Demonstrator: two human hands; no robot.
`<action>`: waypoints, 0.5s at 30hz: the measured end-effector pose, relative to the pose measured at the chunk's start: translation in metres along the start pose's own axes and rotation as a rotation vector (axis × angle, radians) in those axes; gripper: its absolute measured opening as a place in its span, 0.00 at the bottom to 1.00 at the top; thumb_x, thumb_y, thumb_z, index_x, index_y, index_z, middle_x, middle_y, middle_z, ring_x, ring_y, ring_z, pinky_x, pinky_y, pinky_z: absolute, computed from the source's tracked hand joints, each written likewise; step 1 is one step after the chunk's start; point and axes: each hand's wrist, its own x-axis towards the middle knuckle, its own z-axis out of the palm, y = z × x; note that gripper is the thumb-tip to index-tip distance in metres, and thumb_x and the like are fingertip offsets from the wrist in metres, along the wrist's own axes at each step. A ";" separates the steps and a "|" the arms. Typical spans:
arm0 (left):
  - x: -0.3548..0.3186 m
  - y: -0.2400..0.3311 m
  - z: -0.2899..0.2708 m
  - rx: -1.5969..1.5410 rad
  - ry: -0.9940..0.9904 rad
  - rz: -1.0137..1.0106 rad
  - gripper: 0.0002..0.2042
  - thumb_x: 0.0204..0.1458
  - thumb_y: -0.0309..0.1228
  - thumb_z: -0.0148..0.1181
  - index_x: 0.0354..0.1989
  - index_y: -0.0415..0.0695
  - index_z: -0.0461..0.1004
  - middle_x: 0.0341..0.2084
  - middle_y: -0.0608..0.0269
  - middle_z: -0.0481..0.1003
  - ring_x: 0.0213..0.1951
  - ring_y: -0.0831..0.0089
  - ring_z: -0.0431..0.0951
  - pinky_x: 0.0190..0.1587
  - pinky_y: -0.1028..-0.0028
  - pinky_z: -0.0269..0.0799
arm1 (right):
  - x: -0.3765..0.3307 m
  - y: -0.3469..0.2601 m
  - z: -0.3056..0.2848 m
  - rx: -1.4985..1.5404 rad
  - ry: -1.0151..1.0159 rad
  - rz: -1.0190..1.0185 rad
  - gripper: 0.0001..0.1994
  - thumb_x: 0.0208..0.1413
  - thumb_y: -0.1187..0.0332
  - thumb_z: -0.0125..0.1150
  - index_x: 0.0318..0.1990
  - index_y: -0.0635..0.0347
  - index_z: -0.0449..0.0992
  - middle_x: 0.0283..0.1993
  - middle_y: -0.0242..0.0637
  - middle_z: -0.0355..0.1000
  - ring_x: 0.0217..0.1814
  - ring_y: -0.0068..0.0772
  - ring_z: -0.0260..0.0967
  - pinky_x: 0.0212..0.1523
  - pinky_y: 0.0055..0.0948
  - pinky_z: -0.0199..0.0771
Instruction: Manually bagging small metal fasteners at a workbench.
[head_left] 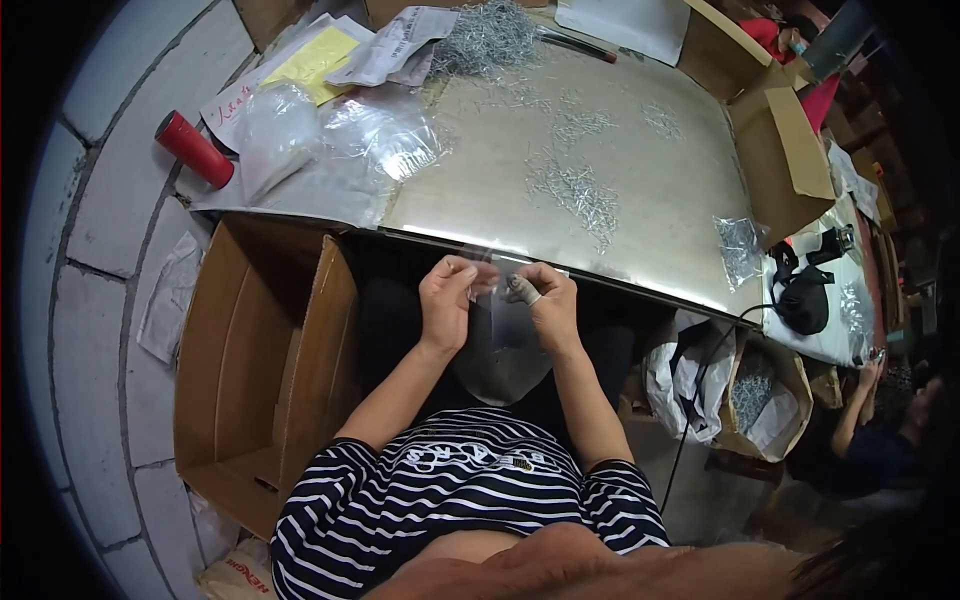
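Note:
In front of my body, over my lap, a small clear plastic bag (511,325) hangs between my two hands. My left hand (446,303) pinches its left side near the top, fingertips together. On the other side my right hand (548,303) grips the bag's upper edge with bent fingers, and a pale wrap covers part of its thumb. Below the bag lies a rounded greyish shape (500,375) whose kind I cannot make out. Both hands are just off the near edge of the metal-topped table (680,215).
Small metal pins or nails (575,190) lie scattered on the table, with a big heap (487,40) behind. Clear bags (385,135) and a red cylinder (195,150) are at left. An open cardboard box (245,340) stands beside my left arm. Another person (875,430) works at right.

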 end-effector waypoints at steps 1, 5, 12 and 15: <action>-0.004 0.005 -0.004 -0.044 -0.049 -0.075 0.04 0.56 0.23 0.55 0.38 0.38 0.70 0.34 0.53 0.78 0.35 0.71 0.80 0.38 0.76 0.77 | -0.005 -0.001 -0.004 0.002 0.005 0.002 0.02 0.54 0.77 0.62 0.33 0.66 0.76 0.31 0.31 0.75 0.33 0.19 0.71 0.36 0.20 0.72; -0.012 0.012 -0.022 0.362 -0.225 -0.193 0.08 0.50 0.19 0.61 0.39 0.37 0.74 0.32 0.59 0.78 0.32 0.77 0.78 0.36 0.80 0.75 | -0.029 0.001 -0.014 -0.276 -0.185 -0.041 0.02 0.51 0.79 0.63 0.33 0.65 0.76 0.31 0.30 0.75 0.33 0.17 0.69 0.35 0.20 0.70; -0.026 -0.010 -0.026 0.773 -0.372 -0.369 0.04 0.50 0.22 0.61 0.34 0.38 0.78 0.20 0.72 0.73 0.22 0.86 0.69 0.25 0.83 0.64 | -0.064 0.012 -0.024 -0.238 -0.182 0.215 0.07 0.52 0.79 0.61 0.38 0.62 0.74 0.24 0.25 0.67 0.24 0.15 0.67 0.24 0.15 0.66; -0.026 -0.034 -0.049 0.732 -0.608 -0.476 0.03 0.47 0.22 0.63 0.30 0.37 0.80 0.22 0.68 0.77 0.25 0.84 0.73 0.30 0.81 0.69 | -0.087 0.062 -0.047 -0.303 -0.351 0.211 0.06 0.53 0.76 0.62 0.39 0.61 0.75 0.24 0.28 0.69 0.22 0.16 0.68 0.20 0.18 0.69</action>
